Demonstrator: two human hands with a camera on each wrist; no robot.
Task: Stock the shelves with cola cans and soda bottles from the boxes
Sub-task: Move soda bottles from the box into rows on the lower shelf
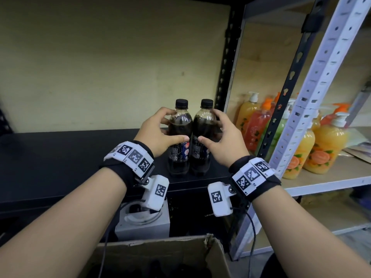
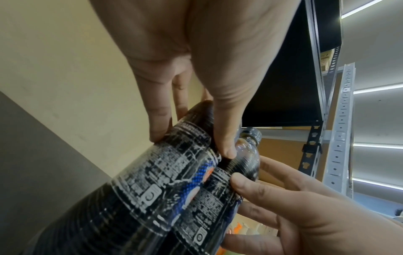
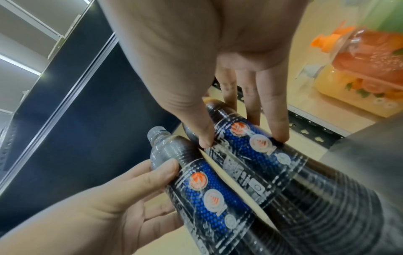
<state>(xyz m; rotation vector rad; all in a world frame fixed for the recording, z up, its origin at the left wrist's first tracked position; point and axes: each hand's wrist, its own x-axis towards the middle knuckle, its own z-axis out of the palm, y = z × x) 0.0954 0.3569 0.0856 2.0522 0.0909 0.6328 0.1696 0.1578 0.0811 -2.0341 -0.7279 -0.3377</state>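
A black shelf board (image 1: pixel 60 153) ran in front of a pale yellow wall, inside a rack with dark uprights. Near the board's right end stood two dark soda bottles, apparently touching, upright, caps on. The left hand (image 1: pixel 158 131) curled round the left bottle (image 1: pixel 179 137), thumb across the label and fingers behind the shoulder; the right hand (image 1: pixel 224 135) wrapped the right bottle (image 1: pixel 202 137) in the same way. Both grasps looked light, probably steadying the pair and squaring them into a tidy row with labels forward, though whether the bases bore fully on the board I could not tell. Further right, on a neighbouring pale shelf (image 1: pixel 331 177), stood pump bottles (image 1: pixel 325 143) of orange and yellow liquid. Nearest, below the arms, an opened cardboard box (image 1: pixel 160 255) waited, its contents hidden.
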